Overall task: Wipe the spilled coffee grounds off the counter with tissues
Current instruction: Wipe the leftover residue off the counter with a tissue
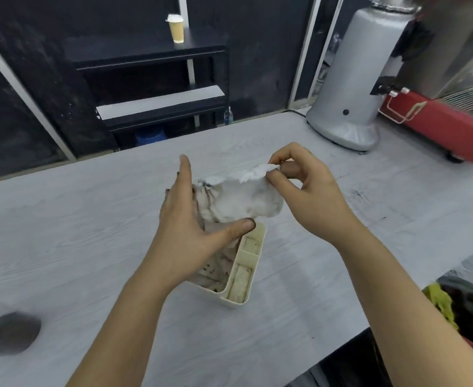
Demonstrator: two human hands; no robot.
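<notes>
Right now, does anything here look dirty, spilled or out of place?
Yes. The tissue pinched by the right hand has dark stains at its left end, beside the left hand. Dark specks lie on the counter to the right, and the cream box holds soiled tissues.

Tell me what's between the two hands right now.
In the head view, a crumpled white tissue spans between them: the right hand pinches its top edge, the left hand cups its stained end.
</notes>
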